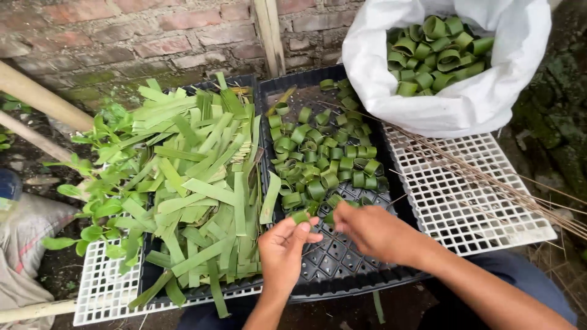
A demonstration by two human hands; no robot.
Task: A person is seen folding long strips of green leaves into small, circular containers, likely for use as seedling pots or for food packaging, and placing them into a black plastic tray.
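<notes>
Leaf strip being rolled into a ring, pinched at the fingertips of the left hand, just above the near end of the black tray. Right hand meets it from the other side, fingers closed on the same piece or on a thin stick; too small to tell which. Both grips shut, neither open. Progress, judged from the piles: well underway, not near done. Finished leaf rings fill the far half of that tray, and the white sack behind it is already loaded with more rings. Still left: a big heap of flat cut leaf strips in the tray to the left, overlapping loosely. Pose: both forearms come in from the bottom edge, wrists angled inward, hands nearly touching over the tray's bare near part. Thin sticks lie across the white grid tray on the right. Brick wall behind, leafy plant at left.
</notes>
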